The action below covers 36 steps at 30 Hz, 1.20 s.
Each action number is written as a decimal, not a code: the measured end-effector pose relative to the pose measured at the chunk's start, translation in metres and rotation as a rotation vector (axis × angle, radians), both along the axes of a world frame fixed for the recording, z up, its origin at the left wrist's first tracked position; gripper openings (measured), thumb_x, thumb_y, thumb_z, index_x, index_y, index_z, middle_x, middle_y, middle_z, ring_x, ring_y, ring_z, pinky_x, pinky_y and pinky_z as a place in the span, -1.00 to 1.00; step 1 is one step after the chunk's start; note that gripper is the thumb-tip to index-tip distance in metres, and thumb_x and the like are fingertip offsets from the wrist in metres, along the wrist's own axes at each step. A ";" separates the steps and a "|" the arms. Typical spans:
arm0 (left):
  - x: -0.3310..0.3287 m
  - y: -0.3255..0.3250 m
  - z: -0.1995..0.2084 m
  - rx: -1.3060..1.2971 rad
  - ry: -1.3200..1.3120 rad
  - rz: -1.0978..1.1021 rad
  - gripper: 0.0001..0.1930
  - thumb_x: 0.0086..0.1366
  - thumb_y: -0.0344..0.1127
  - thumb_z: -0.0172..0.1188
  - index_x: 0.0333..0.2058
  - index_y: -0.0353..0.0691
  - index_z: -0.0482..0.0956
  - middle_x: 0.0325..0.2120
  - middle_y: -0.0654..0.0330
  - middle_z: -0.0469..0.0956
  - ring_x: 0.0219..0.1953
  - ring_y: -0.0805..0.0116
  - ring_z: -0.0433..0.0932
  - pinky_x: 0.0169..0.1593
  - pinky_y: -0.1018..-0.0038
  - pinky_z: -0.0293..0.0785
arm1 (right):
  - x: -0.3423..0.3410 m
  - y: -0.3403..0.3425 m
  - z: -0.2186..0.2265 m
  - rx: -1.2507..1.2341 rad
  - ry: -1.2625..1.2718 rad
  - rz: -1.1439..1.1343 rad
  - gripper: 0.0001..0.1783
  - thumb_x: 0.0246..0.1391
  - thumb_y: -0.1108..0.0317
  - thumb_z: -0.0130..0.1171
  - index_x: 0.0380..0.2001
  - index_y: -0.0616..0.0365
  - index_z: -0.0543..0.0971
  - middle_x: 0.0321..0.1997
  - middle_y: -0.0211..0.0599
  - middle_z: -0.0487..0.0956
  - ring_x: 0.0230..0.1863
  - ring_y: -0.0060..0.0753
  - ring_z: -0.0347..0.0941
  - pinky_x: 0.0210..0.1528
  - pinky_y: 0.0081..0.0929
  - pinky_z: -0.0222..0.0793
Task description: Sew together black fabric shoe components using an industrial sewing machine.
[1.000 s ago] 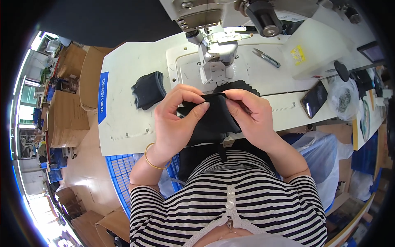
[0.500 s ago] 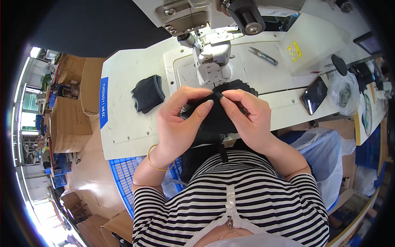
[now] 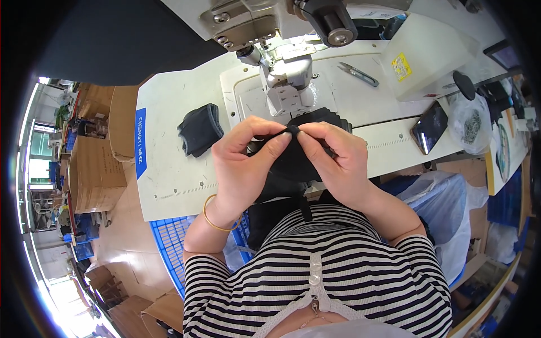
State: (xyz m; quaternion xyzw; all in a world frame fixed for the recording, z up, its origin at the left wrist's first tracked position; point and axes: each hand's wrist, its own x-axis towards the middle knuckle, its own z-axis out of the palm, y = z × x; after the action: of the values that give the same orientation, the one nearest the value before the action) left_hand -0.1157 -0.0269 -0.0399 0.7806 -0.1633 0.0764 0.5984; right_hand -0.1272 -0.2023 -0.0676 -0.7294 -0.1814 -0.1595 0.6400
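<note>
A piece of black fabric (image 3: 290, 160) hangs between my two hands, just on my side of the sewing machine (image 3: 288, 84). My left hand (image 3: 245, 160) pinches its top edge between thumb and forefinger. Close beside it, my right hand (image 3: 336, 160) pinches the same edge, the fingertips of both hands almost touching. Behind my right fingers lies a stack of black fabric pieces (image 3: 324, 117), partly hidden. A small pile of dark folded fabric (image 3: 200, 129) rests on the white table to the left of my left hand.
Thread snips (image 3: 359, 74) lie on the white table (image 3: 174, 169) right of the machine. Further right are a phone (image 3: 429, 128) and a plastic bag (image 3: 469, 125). A blue basket (image 3: 169, 239) stands below the table's left edge. Cardboard boxes (image 3: 98, 172) are at far left.
My fingertips have shifted slightly left, with the pinched fabric edge now bunched between them. The whole view has moved a little; the fabric piles stay on the table.
</note>
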 end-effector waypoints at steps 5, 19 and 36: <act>0.007 0.008 0.000 -0.203 0.069 0.101 -0.91 0.21 -0.58 0.33 -0.29 -0.36 0.66 -0.41 0.34 0.61 -0.37 0.65 0.47 -0.25 0.69 0.39 | -0.006 -0.005 0.000 -0.035 0.065 0.017 -0.85 0.17 0.48 0.23 -0.19 0.25 0.61 -0.43 -0.27 0.59 -0.49 -0.49 0.49 -0.42 -0.55 0.37; 0.031 0.014 0.004 -0.310 0.157 0.049 -0.88 0.21 -0.55 0.34 -0.25 -0.38 0.67 -0.40 0.28 0.64 -0.35 0.61 0.54 -0.20 0.70 0.44 | 0.000 -0.007 0.002 -0.063 0.119 0.068 -0.85 0.26 0.47 0.16 -0.17 0.30 0.62 -0.48 -0.40 0.60 -0.49 -0.77 0.46 -0.45 -0.73 0.38; 0.104 0.022 0.034 -0.361 0.579 -0.060 -0.89 0.14 -0.56 0.36 -0.33 -0.39 0.65 -0.39 0.10 0.67 -0.35 0.41 0.63 -0.19 0.51 0.56 | 0.038 0.002 0.012 0.320 0.363 0.135 -0.78 0.28 0.36 0.17 -0.19 0.34 0.63 -0.39 -0.37 0.63 -0.38 -0.66 0.53 -0.40 -0.59 0.56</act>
State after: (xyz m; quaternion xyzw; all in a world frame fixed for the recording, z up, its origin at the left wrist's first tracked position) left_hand -0.0119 -0.0045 -0.0055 0.6462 0.0064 -0.1384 0.7505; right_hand -0.0895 -0.2005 -0.0557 -0.6217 -0.0841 -0.0095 0.7787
